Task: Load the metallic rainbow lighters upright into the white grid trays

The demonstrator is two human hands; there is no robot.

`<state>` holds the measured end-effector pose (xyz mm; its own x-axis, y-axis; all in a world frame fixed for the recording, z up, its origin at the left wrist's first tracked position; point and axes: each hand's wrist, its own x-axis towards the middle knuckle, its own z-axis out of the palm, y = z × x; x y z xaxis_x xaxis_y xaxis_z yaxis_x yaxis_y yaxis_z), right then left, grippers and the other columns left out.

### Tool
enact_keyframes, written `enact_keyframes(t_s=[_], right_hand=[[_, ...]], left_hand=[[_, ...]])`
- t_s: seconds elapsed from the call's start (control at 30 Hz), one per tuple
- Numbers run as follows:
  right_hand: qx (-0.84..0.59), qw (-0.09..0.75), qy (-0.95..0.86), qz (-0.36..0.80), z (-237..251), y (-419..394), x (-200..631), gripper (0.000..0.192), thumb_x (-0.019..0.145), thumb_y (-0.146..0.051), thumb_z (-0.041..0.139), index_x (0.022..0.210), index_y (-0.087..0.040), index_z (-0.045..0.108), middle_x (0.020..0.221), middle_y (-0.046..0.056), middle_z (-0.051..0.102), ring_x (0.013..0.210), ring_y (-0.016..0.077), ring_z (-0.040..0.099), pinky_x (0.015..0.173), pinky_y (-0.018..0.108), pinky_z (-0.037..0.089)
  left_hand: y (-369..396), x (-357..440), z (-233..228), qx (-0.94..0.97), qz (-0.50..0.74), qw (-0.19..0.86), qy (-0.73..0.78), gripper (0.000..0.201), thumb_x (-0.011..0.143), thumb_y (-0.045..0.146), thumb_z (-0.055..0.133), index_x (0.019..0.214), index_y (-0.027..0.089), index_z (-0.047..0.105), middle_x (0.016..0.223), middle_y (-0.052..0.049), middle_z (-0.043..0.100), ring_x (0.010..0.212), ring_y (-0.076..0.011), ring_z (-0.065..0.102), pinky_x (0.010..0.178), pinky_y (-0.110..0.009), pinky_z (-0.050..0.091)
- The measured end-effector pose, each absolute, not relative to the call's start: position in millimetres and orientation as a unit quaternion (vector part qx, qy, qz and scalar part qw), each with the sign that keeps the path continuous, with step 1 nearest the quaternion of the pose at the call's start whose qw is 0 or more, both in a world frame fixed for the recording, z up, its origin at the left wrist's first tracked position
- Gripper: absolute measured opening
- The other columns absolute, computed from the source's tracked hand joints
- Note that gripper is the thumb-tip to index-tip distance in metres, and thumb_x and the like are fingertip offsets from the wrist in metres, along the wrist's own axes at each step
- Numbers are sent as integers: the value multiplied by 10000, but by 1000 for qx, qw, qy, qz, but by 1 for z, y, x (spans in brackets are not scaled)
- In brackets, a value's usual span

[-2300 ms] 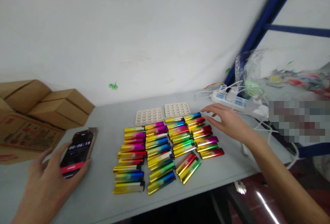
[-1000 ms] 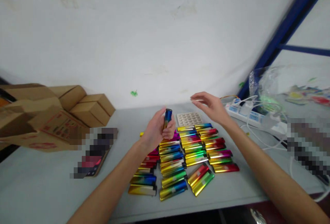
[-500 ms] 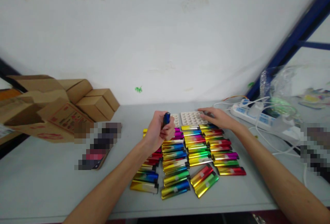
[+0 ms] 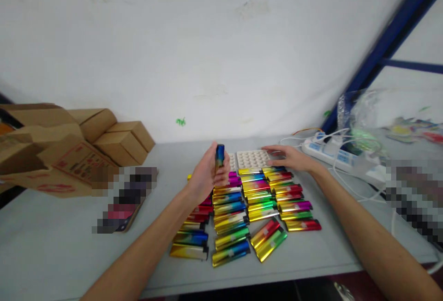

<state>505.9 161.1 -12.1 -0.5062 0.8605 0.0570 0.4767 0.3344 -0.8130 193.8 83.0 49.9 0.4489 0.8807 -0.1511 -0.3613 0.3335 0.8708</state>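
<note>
lighter (image 4: 220, 155) stands upright in the left hand (image 4: 205, 172), just left of the tray (image 4: 253, 159) and seemingly raised off the worktop (image 4: 76, 236). left grip closed round its lower body, blue upper end showing above the fingers. right hand (image 4: 291, 159) at the tray's right edge: fingers parted, nothing seen held; cannot tell how firmly they touch the tray.

handling, by judgement: light, stiff, hard-shelled; shiny skin probably slick. best held mid-body across the flat sides, dark end left free. tray looks thin and light, likely to skid; hold by the rim.

around: other lighters (image 4: 230, 253) in close rows in front of the tray, two slanted ones (image 4: 269, 241) nearest the front edge. second tray (image 4: 232, 157) left of the tray, mostly hidden by the left hand. phone (image 4: 126, 199), pixelated, well left of the tray; boxes (image 4: 121, 141) beyond it. strip (image 4: 342, 158) right of the tray, behind the right forearm.

in the way: packed rows, close under both wrists.
</note>
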Motion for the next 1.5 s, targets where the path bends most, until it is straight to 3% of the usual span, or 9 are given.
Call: enact_keyframes(t_s=[0.17,0.3,0.43,0.57,0.77,1.07,1.23,1.37,1.5], right_hand=[[-384,259,-757,462,-14,163,512,724,747,-390,801,1409,-250,543,1494,84,518,1380,267,487,1204,482,327],[-381,266,-760,454,-19,167,513,757,721,-375,822,1409,-236,539,1485,95,526,1367,264,501,1207,474,323],[-370,286,-767,440,-24,170,512,765,731,-384,813,1418,-215,520,1427,112,582,1315,258,550,1171,472,375],[-375,318,-756,432,-33,173,512,844,706,-369,835,1451,-211,471,1390,124,611,1262,259,592,1143,478,404],[-380,337,-745,432,-44,178,513,905,678,-347,862,1471,-237,440,1364,123,630,1241,281,612,1117,505,432],[-389,336,-758,403,-38,174,510,843,693,-334,852,1442,-218,484,1340,117,651,1183,282,646,1082,499,471],[-393,334,-759,398,-38,174,509,851,691,-324,854,1440,-163,483,1317,146,658,1164,289,653,1059,487,489],[-393,336,-766,382,-38,175,509,832,684,-337,861,1420,-166,512,1292,146,671,1136,290,665,1049,489,493],[-391,334,-769,379,-38,175,509,841,685,-352,862,1430,-202,502,1292,131,672,1131,279,665,1038,485,503]], left_hand=[[88,200,49,444,434,710,332,382,901,565,561,1100,238,568,648,60,430,464,-74,381,421,-181,360],[106,210,47,490,453,668,329,347,864,411,685,1106,179,595,812,-19,628,728,-125,609,672,-257,509],[139,237,41,578,416,612,345,306,843,393,719,994,167,580,1010,-111,731,937,-187,685,871,-359,513],[179,273,23,636,410,559,339,370,767,388,784,916,174,522,861,-87,745,809,-200,714,766,-390,571],[224,291,12,753,357,422,356,316,735,371,795,833,163,579,712,-39,717,676,-195,709,612,-304,575],[231,279,23,839,251,369,311,264,790,380,730,887,163,616,787,-56,743,756,-199,721,673,-277,521],[235,291,26,881,193,278,331,237,747,327,765,882,169,650,717,-23,711,696,-182,676,648,-256,454],[236,295,27,882,183,265,345,217,750,314,758,877,164,666,685,-21,692,668,-181,656,645,-264,441],[225,285,37,884,189,256,342,400,733,348,782,1071,171,663,907,-72,734,825,-208,680,718,-284,478]])
